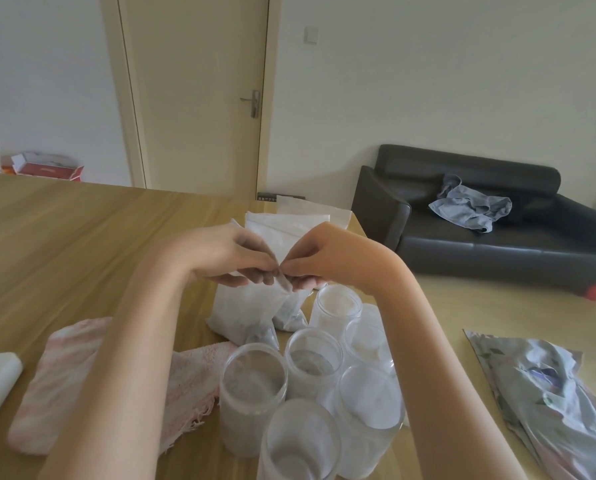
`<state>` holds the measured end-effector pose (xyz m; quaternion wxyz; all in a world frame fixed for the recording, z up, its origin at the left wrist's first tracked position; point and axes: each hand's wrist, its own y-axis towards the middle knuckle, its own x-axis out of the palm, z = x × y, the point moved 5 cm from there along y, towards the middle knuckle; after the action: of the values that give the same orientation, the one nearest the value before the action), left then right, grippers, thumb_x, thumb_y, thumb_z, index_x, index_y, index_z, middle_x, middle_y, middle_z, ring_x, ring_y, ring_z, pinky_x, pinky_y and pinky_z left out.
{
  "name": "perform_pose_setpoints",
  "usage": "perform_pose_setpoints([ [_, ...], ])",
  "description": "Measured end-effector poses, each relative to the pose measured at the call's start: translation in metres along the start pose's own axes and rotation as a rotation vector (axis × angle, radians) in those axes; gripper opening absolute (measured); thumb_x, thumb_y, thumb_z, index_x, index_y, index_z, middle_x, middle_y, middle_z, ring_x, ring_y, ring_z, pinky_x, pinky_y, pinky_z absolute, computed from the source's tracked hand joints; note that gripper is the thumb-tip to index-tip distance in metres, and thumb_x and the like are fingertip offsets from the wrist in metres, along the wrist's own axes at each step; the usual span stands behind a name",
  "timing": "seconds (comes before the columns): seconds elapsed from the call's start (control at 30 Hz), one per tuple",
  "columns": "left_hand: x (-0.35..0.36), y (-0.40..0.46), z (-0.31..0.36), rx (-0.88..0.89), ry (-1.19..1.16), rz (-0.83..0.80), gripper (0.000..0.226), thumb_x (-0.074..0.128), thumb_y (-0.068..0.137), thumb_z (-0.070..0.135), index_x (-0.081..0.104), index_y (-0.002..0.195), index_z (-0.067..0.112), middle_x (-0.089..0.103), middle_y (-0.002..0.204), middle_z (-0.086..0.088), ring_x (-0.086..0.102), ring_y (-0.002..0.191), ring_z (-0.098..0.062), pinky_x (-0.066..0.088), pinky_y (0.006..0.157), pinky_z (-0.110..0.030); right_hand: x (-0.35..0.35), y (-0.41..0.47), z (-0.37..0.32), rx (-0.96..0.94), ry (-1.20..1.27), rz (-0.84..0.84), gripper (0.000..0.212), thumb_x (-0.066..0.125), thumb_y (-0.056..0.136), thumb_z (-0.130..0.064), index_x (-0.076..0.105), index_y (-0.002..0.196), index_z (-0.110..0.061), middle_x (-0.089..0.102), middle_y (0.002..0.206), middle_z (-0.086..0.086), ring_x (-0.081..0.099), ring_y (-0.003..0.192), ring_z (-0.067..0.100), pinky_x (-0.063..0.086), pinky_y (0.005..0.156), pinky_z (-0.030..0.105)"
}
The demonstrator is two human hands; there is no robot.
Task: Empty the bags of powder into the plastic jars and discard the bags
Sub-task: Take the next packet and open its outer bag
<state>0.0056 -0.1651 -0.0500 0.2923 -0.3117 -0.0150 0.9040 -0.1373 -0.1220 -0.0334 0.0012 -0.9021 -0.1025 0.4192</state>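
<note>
Where the two hands meet above the table, the left hand (220, 258) and the right hand (327, 258) each pinch the top edge of a clear bag of powder (251, 306) between thumb and curled fingers, fingertips almost touching. That bag stands on the wooden table (64, 237), its base just behind a cluster of open plastic jars (310, 375). More white bags (282, 226) lie beyond the hands. A pink towel (64, 375) lies under the left forearm, and a crumpled foil bag (546, 386) lies to the right, apart from the jars.
</note>
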Motion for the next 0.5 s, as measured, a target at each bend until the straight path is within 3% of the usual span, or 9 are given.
perform_pose_setpoints([
  [0.23,-0.0001,-0.0012,0.0002,-0.002,0.014,-0.014,0.014,0.064,0.095,0.028,0.076,0.095,0.020,0.075,0.079,0.012,0.064,0.066,0.011,0.046,0.051,-0.008,-0.0005,0.0001,0.0031,-0.007,0.067,-0.026,0.018,0.063,0.089,-0.016,0.077,0.088,-0.005,0.070,0.071,0.006,0.053,0.068,0.017,0.044,0.073,0.032],
  [0.5,0.0023,0.0007,0.0019,-0.006,0.032,0.003,0.015,0.063,0.096,0.023,0.076,0.099,0.015,0.073,0.072,0.013,0.062,0.061,0.011,0.045,0.049,-0.008,0.0053,0.0020,-0.0006,0.006,-0.017,-0.012,0.018,0.063,0.086,-0.015,0.075,0.082,-0.002,0.058,0.056,-0.003,0.043,0.065,0.020,0.038,0.067,0.032],
])
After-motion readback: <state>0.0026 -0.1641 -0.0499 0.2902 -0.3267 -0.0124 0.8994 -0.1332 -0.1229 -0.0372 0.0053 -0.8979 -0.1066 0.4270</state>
